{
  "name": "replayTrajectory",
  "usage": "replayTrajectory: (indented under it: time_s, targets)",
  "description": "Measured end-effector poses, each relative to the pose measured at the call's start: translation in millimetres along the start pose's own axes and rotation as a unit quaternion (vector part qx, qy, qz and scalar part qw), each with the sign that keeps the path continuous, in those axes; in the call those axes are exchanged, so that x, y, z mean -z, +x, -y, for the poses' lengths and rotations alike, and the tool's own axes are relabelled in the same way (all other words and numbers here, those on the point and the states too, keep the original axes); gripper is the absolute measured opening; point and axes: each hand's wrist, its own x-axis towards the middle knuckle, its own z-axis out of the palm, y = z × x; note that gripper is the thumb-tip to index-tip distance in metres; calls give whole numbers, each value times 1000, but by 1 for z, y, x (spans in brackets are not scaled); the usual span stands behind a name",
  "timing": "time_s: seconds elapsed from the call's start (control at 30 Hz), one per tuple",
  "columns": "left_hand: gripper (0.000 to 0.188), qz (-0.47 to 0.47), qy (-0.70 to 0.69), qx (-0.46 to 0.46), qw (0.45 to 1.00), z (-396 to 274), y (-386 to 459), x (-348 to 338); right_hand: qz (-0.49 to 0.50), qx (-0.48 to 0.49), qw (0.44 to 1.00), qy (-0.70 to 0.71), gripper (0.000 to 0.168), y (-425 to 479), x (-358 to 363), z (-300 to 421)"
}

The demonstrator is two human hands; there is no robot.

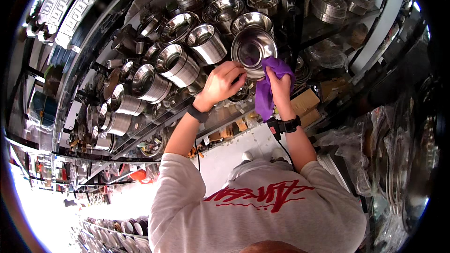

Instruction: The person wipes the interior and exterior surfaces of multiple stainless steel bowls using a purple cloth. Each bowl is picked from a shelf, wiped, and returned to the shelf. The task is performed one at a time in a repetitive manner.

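My right hand (280,86) is closed around a bunched purple cloth (264,98), which presses against the lower right rim of a shiny stainless steel bowl (254,47). Part of the cloth hangs below the hand. My left hand (225,81) is at the bowl's lower left edge with its fingers curled; whether they grip the rim cannot be made out. The bowl is tilted, its inside facing up, in front of another steel bowl (252,22). To the left of my left hand stands a stack of nested steel bowls (207,44).
More stacks of steel bowls (179,65) crowd the shelf, whose metal front edge (158,124) runs below my left hand. A dark upright post (294,14) stands right of the bowl. Cardboard boxes (305,103) sit lower right. Plastic wrapping (355,154) hangs at the right.
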Motion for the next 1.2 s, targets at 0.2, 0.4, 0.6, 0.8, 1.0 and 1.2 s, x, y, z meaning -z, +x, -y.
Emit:
replayTrajectory:
  time_s: [0.2,0.4,0.6,0.8,1.0,1.2]
  targets:
    - [98,-121,-228,206,944,2,-32,-27,-69,23,996,-50,17,-11,-15,-28]
    - [45,-141,-553,455,684,37,-74,-52,36,69,982,-171,19,-31,-30,-11]
    - [45,-149,-409,289,853,88,-103,-72,-3,-46,994,-100,27,-28,-24,1]
    - [55,-87,-499,318,802,94,-108,-85,155,69,975,-146,27,-40,-61,35]
    - [56,-72,-533,271,799,109,-124,-93,255,224,847,-409,45,-45,-86,-18]
    - [46,-93,-573,382,719,82,-109,-62,122,289,791,-526,36,-35,-85,-26]
